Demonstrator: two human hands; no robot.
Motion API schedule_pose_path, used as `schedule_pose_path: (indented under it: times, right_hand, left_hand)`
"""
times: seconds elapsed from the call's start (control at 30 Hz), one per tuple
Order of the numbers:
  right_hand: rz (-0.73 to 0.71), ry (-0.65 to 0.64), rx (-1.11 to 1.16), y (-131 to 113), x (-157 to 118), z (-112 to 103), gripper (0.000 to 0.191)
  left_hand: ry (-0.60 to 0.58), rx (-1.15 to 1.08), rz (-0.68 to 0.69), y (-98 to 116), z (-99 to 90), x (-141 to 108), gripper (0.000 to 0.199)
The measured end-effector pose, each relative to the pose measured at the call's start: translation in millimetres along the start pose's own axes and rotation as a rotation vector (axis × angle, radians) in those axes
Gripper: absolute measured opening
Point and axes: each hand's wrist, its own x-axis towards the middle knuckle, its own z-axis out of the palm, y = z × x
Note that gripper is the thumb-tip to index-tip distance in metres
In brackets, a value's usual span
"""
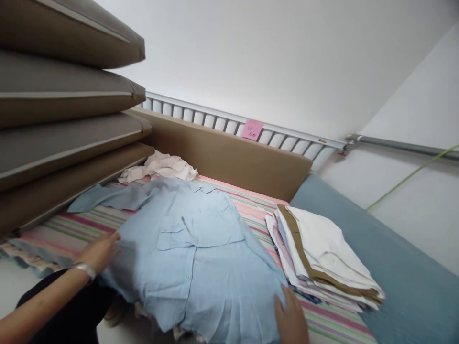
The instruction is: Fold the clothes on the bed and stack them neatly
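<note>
1. White wall (268, 57) is rising behind everything, and a striped cloth (251, 210) is spreading out underneath the blue shirt (211, 239).
2. On that striped cloth the blue shirt is lying flat, its collar pointing away from the person, its waist tie resting across the middle, one sleeve stretching out leftward and its flared hem hanging toward the person.
3. At the left edge of the blue shirt, the left hand (98, 253) is reaching in, with a pale band (86, 270) circling its wrist; its fingers are blurring, so I cannot tell whether that grip is pinching fabric.
4. At the lower right corner of the blue shirt, the right hand (292, 317) is holding the hem, its grip closing with cloth between thumb and fingers.
5. Just right of the blue shirt, a folded clothes pile (326, 243) is sitting, a white piece topping it.
6. Just beyond the blue shirt's collar end, a crumpled pale pink cloth (165, 165) is lying.
7. Left of the blue shirt, brown cushions (71, 100) are stacking up.
8. Behind the blue shirt, a brown panel (222, 153) is leaning below a white slatted rail (201, 117), which is bearing a pink note (252, 129).
</note>
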Motion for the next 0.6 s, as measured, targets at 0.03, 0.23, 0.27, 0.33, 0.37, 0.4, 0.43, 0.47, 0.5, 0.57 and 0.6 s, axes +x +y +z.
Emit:
schedule_pose_path:
  times: [0.03,0.23,0.27,0.33,0.37,0.4,0.43,0.47,0.5,0.57,0.6]
  right_hand:
    - [0.058,0.012,0.025,6,-1,-5,0.062]
    - [0.331,-0.101,0.185,25,-1,-26,0.067]
    - [0.321,-0.095,0.211,24,-1,-28,0.064]
    - [0.315,-0.105,0.219,19,0,-33,0.058]
    - [0.330,-0.135,0.210,16,0,-36,0.054]
    - [0.349,-0.179,0.205,13,0,-39,0.051]
    - [0.365,-0.230,0.207,10,1,-42,0.046]
    - [0.378,-0.282,0.214,8,2,-45,0.042]
    - [0.384,-0.327,0.223,7,4,-48,0.038]
    - [0.381,-0.383,0.243,6,7,-52,0.034]
    - [0.379,-0.391,0.250,6,9,-53,0.033]
  left_hand:
    - [0.046,0.039,0.033,21,-1.6,0,0.029]
    - [0.006,0.052,0.369,161,17.5,2,0.054]
    - [-0.013,0.068,0.403,180,22.3,6,0.057]
    - [-0.046,0.112,0.434,213,29.0,19,0.059]
    - [-0.063,0.140,0.436,227,30.8,27,0.059]
    - [-0.083,0.168,0.435,240,31.6,35,0.058]
    - [-0.104,0.194,0.434,250,31.7,44,0.055]
    - [-0.126,0.214,0.436,259,31.5,53,0.050]
    - [-0.150,0.229,0.440,266,31.0,62,0.043]
    - [-0.194,0.244,0.443,275,29.9,77,0.031]
    - [-0.212,0.252,0.436,277,29.1,84,0.028]
